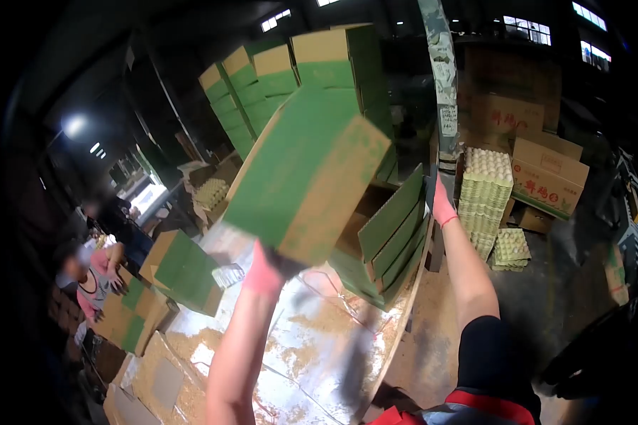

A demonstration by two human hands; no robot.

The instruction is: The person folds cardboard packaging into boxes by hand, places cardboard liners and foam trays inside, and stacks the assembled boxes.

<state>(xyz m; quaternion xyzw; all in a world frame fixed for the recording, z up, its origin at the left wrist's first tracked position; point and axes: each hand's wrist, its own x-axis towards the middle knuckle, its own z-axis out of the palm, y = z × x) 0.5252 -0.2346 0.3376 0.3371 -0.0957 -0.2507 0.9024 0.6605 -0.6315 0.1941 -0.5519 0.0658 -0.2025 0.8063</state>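
Green carton [301, 170] aloft, gripped by left hand [264, 273]; right hand's [443, 204] grip indeterminate; second carton [358, 276] on worktop [298, 365] open, flaps unclosed; cartons behind [326, 67] already stacked.

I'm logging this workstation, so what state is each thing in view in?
Left hand: gloved, at the raised carton's lower edge.
Right hand: gloved, beside the post; grip unclear.
Raised carton: tilted, off the table; whether sealed, cannot tell.
Carton with flaps: open, flaps up.
Table: littered with brown debris.
Egg trays: stacked.
Green-and-brown cartons: stacked.
Lamp: lit.
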